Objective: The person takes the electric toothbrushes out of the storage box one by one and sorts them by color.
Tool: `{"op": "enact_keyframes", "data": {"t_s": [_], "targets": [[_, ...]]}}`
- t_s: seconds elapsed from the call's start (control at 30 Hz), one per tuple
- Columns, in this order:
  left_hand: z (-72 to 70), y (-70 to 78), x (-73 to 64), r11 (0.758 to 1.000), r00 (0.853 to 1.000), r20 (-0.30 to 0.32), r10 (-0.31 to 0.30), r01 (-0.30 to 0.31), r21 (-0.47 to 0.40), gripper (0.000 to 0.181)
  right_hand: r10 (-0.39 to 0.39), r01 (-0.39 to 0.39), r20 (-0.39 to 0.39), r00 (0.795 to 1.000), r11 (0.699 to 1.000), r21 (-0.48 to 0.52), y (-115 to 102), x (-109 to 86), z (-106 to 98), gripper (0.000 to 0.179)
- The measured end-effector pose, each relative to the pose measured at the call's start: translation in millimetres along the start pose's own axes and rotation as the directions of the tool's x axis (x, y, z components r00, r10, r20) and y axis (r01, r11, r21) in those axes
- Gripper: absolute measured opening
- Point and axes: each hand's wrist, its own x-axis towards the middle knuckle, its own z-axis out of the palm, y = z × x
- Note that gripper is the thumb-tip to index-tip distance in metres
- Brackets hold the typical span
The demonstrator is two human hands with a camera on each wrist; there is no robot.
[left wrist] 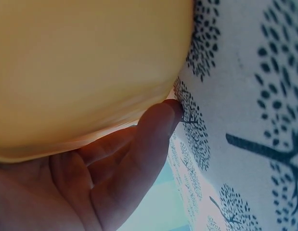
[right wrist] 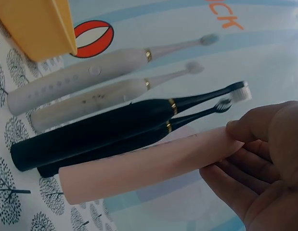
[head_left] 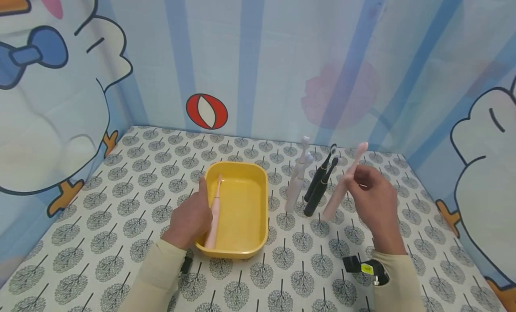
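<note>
My right hand (head_left: pixel 376 200) pinches a pink electric toothbrush (right wrist: pixel 149 166) near its neck, between thumb and fingers. The toothbrush leans with its head up and its base low over the cloth. Beside it two black electric toothbrushes (head_left: pixel 317 196) and two whitish ones (head_left: pixel 295 193) stand upright. On the left, my left hand (head_left: pixel 191 218) grips the left wall of a yellow tray (head_left: pixel 264 213); in the left wrist view its fingers (left wrist: pixel 144 139) lie against the outside of that wall, close to the cloth. Inside the tray, along its left side, lies another pink electric toothbrush (head_left: pixel 214 213), partly hidden by this hand.
A white cloth with dark tree prints (head_left: pixel 282 280) covers the table. Behind and at both sides hangs a blue-striped curtain (head_left: pixel 274 57) with cartoon birds. The tray stands left of the upright toothbrushes, with a strip of cloth between them.
</note>
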Motion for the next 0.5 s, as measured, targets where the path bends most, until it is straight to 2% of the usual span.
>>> {"op": "enact_keyframes", "data": {"t_s": [0.17,0.5], "targets": [[0.4,0.3,0.2,0.999,1.000,0.021,-0.016,0.017,-0.035,0.077,0.004,-0.004,-0.004,1.000,1.000,0.005,12,11.1,9,0.037],[1.4,-0.4,-1.0,0.998,1.000,0.019,-0.014,0.015,-0.062,0.080,0.043,-0.043,0.005,0.999,0.999,0.001,31,25.7,27,0.037]]}}
